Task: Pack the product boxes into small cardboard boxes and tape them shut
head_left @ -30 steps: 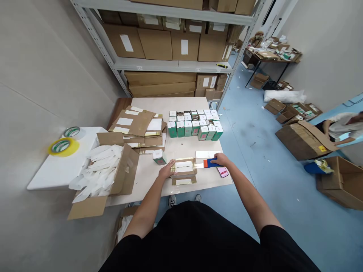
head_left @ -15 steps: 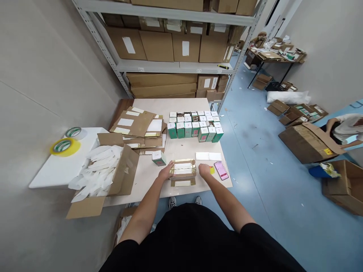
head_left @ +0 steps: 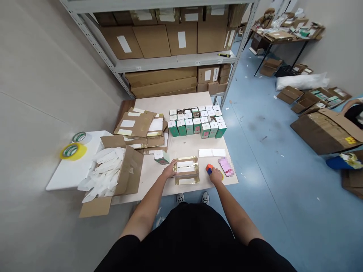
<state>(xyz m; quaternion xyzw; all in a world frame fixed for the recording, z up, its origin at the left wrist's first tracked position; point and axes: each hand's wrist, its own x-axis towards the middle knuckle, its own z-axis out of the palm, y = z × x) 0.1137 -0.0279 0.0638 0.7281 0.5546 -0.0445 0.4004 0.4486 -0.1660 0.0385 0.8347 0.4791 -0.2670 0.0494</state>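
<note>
A small cardboard box point(head_left: 186, 174) lies near the table's front edge, with gold-coloured tape along its edges and white labels on top. My left hand point(head_left: 170, 169) grips its left end, thumb and fingers at the corner. To the right of the box, my right hand point(head_left: 216, 176) is closed around a tape dispenser point(head_left: 209, 168); its orange and blue end sticks out to the left and a bit of yellow shows below my fingers. A pink phone point(head_left: 226, 166) lies just right of that hand. One green-and-white box point(head_left: 161, 157) stands behind my left hand.
Several green-and-white boxes point(head_left: 197, 126) stand in rows farther back. White label sheets point(head_left: 211, 152) lie before them. Flattened cardboard point(head_left: 136, 122) is stacked left, beside an open carton point(head_left: 120, 179) of white paper. Tape rolls point(head_left: 73, 151) rest on a white surface. A shelving rack point(head_left: 176, 62) stands behind.
My right hand has moved right, away from the box's side, and taken hold of the tape dispenser. My left hand stays on the box. The view has shifted slightly.
</note>
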